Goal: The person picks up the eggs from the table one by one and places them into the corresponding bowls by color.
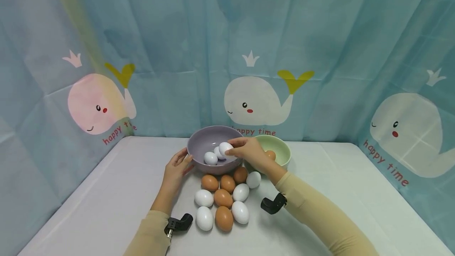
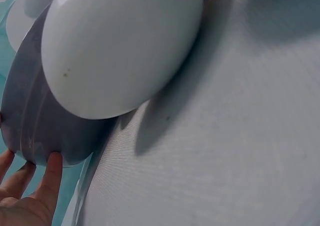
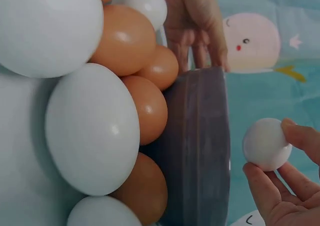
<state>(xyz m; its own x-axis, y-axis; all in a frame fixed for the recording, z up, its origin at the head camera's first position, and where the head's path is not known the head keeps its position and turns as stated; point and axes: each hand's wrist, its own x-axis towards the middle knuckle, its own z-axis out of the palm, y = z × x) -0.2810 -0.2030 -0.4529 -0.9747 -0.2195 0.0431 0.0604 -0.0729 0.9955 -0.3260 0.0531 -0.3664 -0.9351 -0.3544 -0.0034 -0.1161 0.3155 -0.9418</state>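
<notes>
Between the thumb and fingers of my right hand is a white egg, held over the right part of a purple bowl. In the right wrist view that egg stands apart from the bowl's rim. Two white eggs lie inside the bowl, one partly hidden by the held egg. My left hand touches the bowl's left side; the left wrist view shows fairly straight fingers against its outer wall.
Right of the purple bowl stands a green bowl with a brown egg, partly behind my right hand. Several brown eggs and white eggs lie in a cluster on the white table. A whale-print curtain hangs behind.
</notes>
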